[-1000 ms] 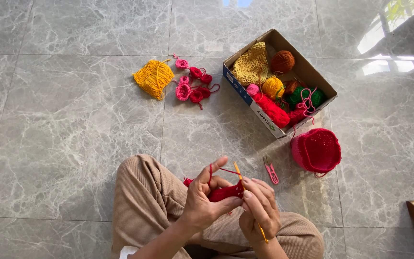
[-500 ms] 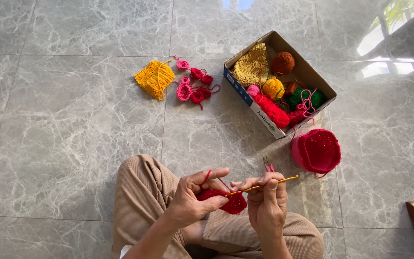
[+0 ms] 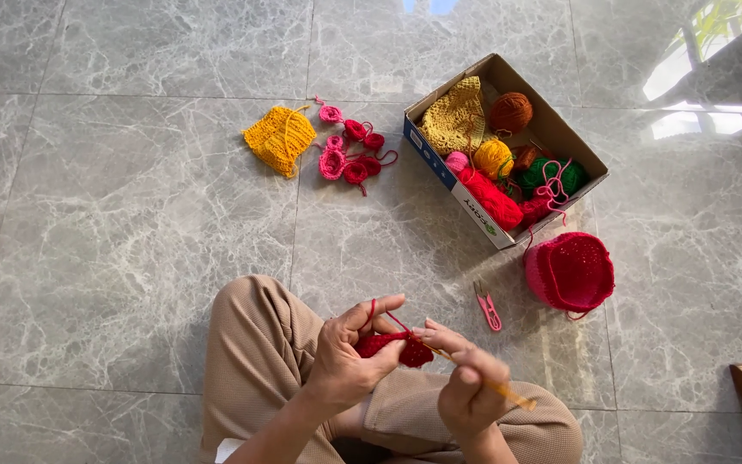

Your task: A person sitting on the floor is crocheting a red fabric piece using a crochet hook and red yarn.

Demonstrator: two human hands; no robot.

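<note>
On the grey marble floor (image 3: 130, 241) a person sits with crossed legs in beige trousers (image 3: 259, 361), and all other things lie in front of the knees. Biggest of them is the open cardboard box (image 3: 560, 129), which stands tilted to the tile lines, well apart from the hands. Inside it are a mustard crochet piece (image 3: 455, 120) leaning at the left wall, an orange yarn ball (image 3: 510, 111), a yellow yarn ball (image 3: 493, 158), a green yarn ball (image 3: 555, 174) with pink thread over it, and a red yarn skein (image 3: 493, 198) along the front wall. Just beside the box, near its front corner, lies a pink crochet pouch (image 3: 570, 271). Further left on the floor lie a yellow knitted piece (image 3: 280, 138) and next to it a group of small pink and red crochet flowers (image 3: 350, 149). Pink thread snips (image 3: 489, 307) lie between the pouch and the hands. The left hand (image 3: 345, 361) is raised over the lap; its fingers are pinched on the small red crochet piece (image 3: 395, 347), and a red yarn strand goes over the index finger. The right hand (image 3: 467, 391) is just beside it, with fingers closed around a yellow crochet hook (image 3: 508, 394), whose tip points into the red piece.
</note>
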